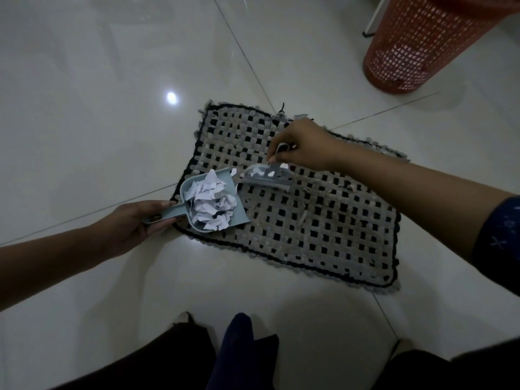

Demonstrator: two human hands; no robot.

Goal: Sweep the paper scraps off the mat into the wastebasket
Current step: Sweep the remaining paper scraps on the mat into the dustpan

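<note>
Left hand (135, 223): grips the dustpan (209, 202) handle, paper scraps (209, 201) heaped inside.
Right hand (301, 146): grips the hand brush (266, 178) on the woven mat (309, 215).
Wastebasket (416, 43): orange, well apart.

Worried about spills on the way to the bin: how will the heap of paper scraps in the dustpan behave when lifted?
Probably very light and loose: the paper scraps are small torn pieces piled above the dustpan rim, so a jolt may shed some. The pan's open front looks likeliest to spill if tipped forward.
</note>
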